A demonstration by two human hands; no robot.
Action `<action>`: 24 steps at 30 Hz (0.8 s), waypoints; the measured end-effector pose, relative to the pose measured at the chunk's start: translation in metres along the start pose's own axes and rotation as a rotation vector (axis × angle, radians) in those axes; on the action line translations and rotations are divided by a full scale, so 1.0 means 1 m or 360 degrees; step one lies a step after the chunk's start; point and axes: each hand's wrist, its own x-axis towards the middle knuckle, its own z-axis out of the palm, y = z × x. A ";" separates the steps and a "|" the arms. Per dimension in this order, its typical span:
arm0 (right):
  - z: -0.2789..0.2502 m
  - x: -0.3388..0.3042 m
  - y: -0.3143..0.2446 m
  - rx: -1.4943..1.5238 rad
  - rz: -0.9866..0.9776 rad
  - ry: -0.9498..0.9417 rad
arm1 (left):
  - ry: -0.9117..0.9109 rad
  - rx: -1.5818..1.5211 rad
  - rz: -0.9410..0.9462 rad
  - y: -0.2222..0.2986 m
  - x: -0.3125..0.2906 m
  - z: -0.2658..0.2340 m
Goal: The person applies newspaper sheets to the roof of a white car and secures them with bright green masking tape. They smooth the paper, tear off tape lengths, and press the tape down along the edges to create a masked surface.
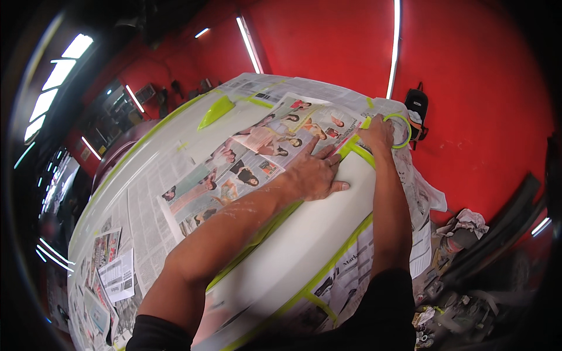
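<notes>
My left hand (316, 172) lies flat with fingers spread on a coloured newspaper sheet (257, 153), near its right-hand edge. The sheet covers part of a white, curved vehicle roof (328, 219). At the far right edge, my right hand (377, 133) is closed on a roll of yellow-green masking tape (409, 128). Short tape strips (362, 154) sit between the two hands, by the sheet's corner. Another tape line (351, 238) runs along the bare white band. Parts of the right fingers hide behind the hand.
Beyond the sheet rises a fin-shaped piece in yellow-green (216, 112). More newspaper (132, 216) covers the left side. A black backpack (416, 108) hangs on the red wall (468, 88). Cluttered parts and rags (468, 222) lie at lower right, beside long dark pieces (497, 228).
</notes>
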 end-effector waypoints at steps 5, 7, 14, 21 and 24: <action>0.014 -0.002 -0.008 -0.0081 -0.0030 0.0255 | 0.0072 -0.0091 -0.0025 -0.004 -0.010 0.014; 0.024 -0.010 -0.010 -0.0176 -0.0185 0.0337 | 0.0071 -0.0235 -0.0085 -0.006 -0.029 0.014; 0.012 -0.033 0.000 0.0310 -0.0739 0.0668 | 0.0350 -0.0830 -0.0335 -0.021 -0.203 -0.062; -0.027 -0.194 -0.035 0.1170 -0.1142 -0.0310 | 0.0281 -0.0624 -0.0910 0.059 -0.377 -0.064; -0.036 -0.220 -0.044 0.1118 -0.1340 -0.0328 | 0.0329 -0.0109 -0.0682 0.069 -0.374 -0.049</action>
